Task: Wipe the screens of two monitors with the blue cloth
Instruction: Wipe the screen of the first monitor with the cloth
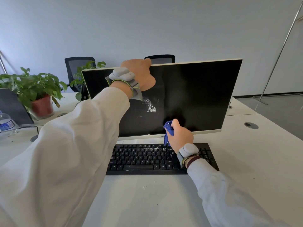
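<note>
Bright, even daylight — wide-angle bending at edges, left plant [32, 89] slightly blurred.

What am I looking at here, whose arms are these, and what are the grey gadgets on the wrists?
There is no robot here. A person in white sleeves wears a camera on the head, so this single picture looks down along their arms. The left hand grips the top edge of the white-framed black monitor. The right hand holds a crumpled blue cloth at the screen's lower part, with a white smudge up and left of it. A black keyboard lies on the white desk. The grey strapped wrist gadgets are visible, but their purpose is not shown.
</note>
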